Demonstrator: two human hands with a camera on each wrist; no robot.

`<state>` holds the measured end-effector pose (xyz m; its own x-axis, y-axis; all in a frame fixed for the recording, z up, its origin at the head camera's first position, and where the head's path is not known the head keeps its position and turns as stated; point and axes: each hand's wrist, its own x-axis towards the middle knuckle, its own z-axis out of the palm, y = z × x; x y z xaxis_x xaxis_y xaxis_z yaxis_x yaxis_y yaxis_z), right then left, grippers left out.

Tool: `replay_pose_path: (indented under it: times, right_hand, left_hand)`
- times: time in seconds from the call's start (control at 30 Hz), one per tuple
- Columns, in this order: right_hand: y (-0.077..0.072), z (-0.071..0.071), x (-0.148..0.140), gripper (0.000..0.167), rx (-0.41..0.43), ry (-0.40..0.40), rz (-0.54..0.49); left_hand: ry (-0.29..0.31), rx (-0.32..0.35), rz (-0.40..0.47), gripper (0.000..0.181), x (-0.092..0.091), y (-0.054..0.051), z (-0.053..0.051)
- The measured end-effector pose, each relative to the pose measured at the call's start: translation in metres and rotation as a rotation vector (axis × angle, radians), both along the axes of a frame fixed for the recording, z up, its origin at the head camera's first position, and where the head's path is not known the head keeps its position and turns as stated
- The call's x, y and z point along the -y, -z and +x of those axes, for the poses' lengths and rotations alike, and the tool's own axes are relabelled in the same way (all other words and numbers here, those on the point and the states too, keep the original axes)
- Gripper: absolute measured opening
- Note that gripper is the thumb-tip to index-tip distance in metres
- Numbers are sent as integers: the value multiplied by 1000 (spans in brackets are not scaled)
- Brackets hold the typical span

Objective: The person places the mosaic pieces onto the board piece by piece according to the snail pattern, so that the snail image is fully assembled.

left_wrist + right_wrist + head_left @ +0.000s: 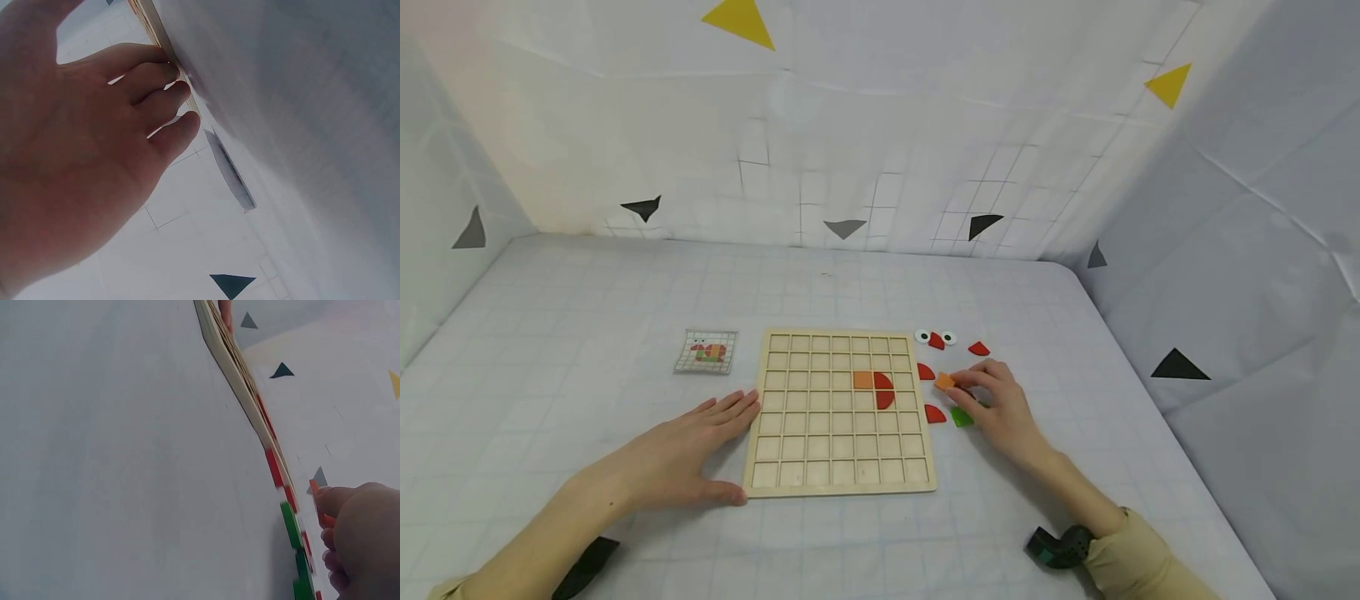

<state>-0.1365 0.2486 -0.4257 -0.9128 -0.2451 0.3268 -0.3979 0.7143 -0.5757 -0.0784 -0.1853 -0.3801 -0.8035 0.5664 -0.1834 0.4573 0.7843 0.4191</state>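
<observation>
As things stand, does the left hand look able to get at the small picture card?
Probably yes. The picture card lies uncovered on the table, beyond the left hand, with nothing visible between them. That hand only rests against the edge of the wooden board, gripping nothing.

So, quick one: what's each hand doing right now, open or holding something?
Left hand: open, touching the left edge of the grid board.
Right hand: closed, pinching an orange piece.
</observation>
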Motion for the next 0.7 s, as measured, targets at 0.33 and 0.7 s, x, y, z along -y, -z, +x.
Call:
replay_pose_path:
  times: [0.33, 0.7]
  right_hand:
    - [3, 0, 33, 20, -79, -153, -39]
    - [4, 0, 64, 19, -123, -275, -26]
  left_hand:
    - [8, -17, 11, 108, 1, 1, 1]
    - [8, 61, 73, 104, -2, -1, 1]
